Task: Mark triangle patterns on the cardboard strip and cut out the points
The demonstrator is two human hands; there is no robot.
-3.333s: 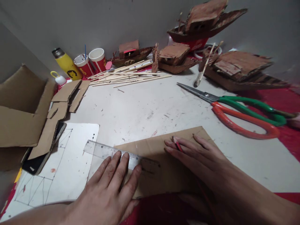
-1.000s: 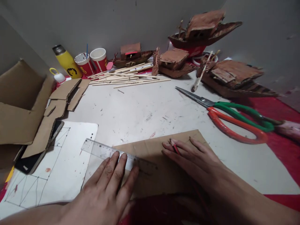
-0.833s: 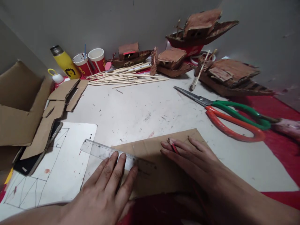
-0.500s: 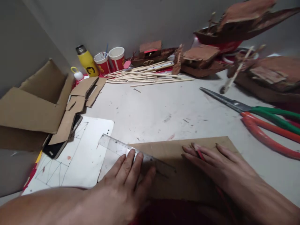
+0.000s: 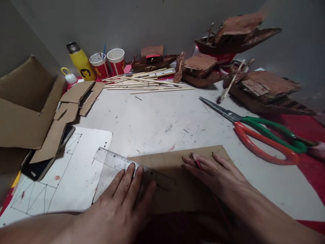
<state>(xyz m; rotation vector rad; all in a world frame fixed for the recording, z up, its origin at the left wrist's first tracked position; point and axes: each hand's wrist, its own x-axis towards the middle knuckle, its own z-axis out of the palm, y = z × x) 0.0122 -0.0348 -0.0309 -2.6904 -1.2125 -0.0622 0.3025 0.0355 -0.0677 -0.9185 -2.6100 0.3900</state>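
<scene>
A clear ruler (image 5: 111, 158) lies slantwise across the white drawing sheet (image 5: 78, 169) and a brown cardboard piece (image 5: 162, 162). My left hand (image 5: 127, 200) lies spread on the ruler, its fingertips pressing on the middle. On the cardboard's right part rests my right hand (image 5: 215, 176), with a red pencil (image 5: 198, 164) held between its fingers; the pencil's lower end runs into shadow under the hand. Beyond my right hand lie large scissors (image 5: 236, 118) with one green and one orange handle, blades pointing left.
At the left are an open cardboard box (image 5: 22, 118), cardboard scraps (image 5: 68, 112) and a phone (image 5: 38, 167). Thin wooden sticks (image 5: 147, 83), two paper cups (image 5: 116, 61) and a yellow bottle (image 5: 82, 64) line the back. Several brown model boats (image 5: 200, 69) stand at the back right.
The view has shifted to the right, so most things appear farther left and more of the scissors shows. Both hands keep about the same places on the ruler and cardboard.
</scene>
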